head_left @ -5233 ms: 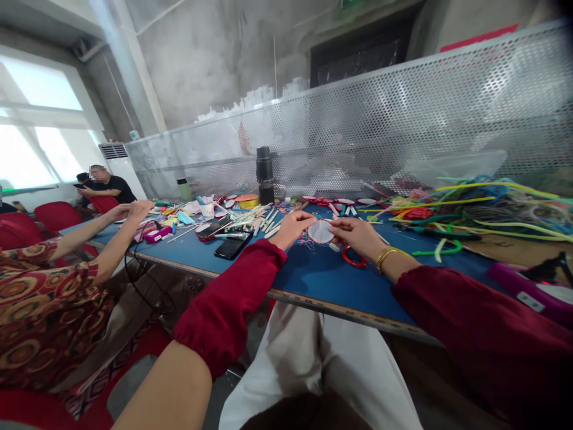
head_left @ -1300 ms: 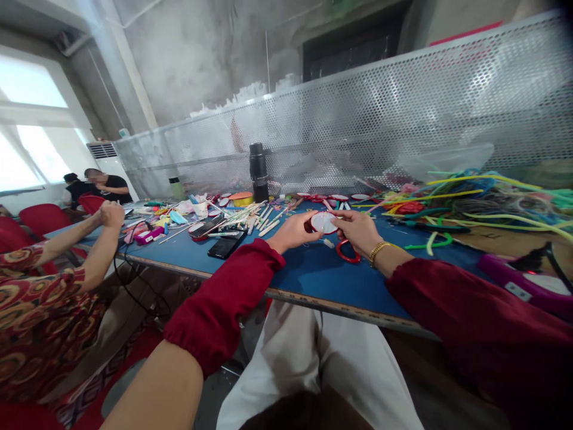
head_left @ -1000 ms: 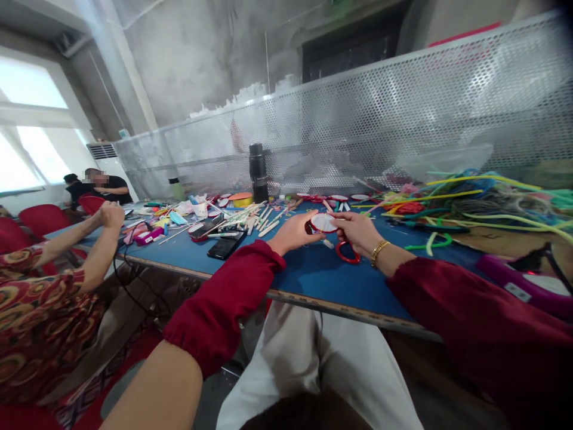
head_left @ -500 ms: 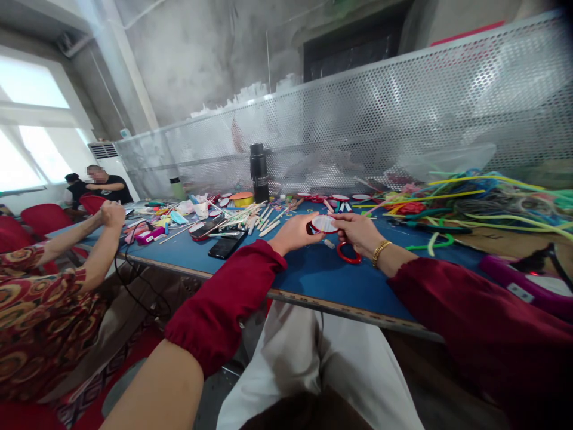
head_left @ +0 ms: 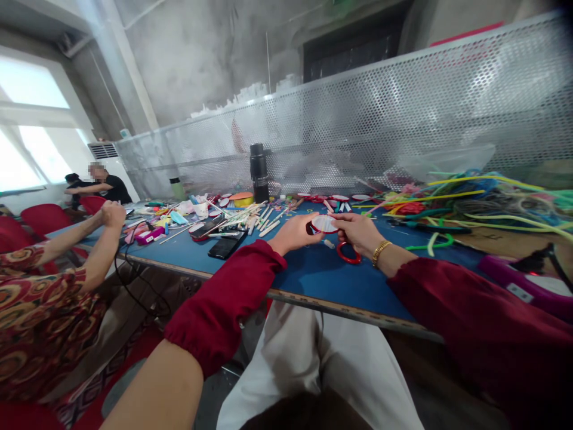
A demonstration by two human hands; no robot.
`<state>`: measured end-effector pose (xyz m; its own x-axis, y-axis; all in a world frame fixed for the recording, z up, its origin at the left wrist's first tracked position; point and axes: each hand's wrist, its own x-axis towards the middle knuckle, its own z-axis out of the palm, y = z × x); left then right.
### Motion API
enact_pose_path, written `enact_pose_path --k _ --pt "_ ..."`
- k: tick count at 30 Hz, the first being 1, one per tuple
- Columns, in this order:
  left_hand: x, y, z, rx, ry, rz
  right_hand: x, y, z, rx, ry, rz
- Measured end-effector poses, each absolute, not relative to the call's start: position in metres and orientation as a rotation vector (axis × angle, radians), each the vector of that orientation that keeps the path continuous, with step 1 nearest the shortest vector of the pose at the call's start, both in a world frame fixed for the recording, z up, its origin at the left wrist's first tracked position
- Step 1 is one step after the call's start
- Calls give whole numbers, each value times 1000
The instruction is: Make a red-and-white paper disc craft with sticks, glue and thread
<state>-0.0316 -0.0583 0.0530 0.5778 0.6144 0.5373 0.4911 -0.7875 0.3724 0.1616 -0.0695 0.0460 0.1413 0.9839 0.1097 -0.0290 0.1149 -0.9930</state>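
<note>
Above the blue table [head_left: 308,275], a round white disc with a red rim [head_left: 324,224] is held between my two hands. My left hand [head_left: 295,233] grips its left side, fingers curled round the edge. At its right edge, my right hand [head_left: 359,232] pinches the rim between thumb and fingers. A red ring [head_left: 348,252], apparently a scissor handle, shows just under the right hand; whether that hand also holds it I cannot tell. A small pale piece [head_left: 329,244] lies beneath the disc.
Left of my hands lie a black phone [head_left: 227,245] and many pale sticks [head_left: 250,216]. A black bottle [head_left: 258,173] stands behind. Coloured tubes [head_left: 474,197] and a purple power strip [head_left: 519,280] are on the right. A co-worker's hands [head_left: 113,213] are at far left.
My hands and the disc stay almost where they were. In the far background, a seated person's arm has shifted slightly.
</note>
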Motion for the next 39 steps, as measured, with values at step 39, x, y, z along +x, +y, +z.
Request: enact_pose_path --k 39 --pt "-37 -19 37 1999 956 1298 177 -57 39 -1244 -1677 474"
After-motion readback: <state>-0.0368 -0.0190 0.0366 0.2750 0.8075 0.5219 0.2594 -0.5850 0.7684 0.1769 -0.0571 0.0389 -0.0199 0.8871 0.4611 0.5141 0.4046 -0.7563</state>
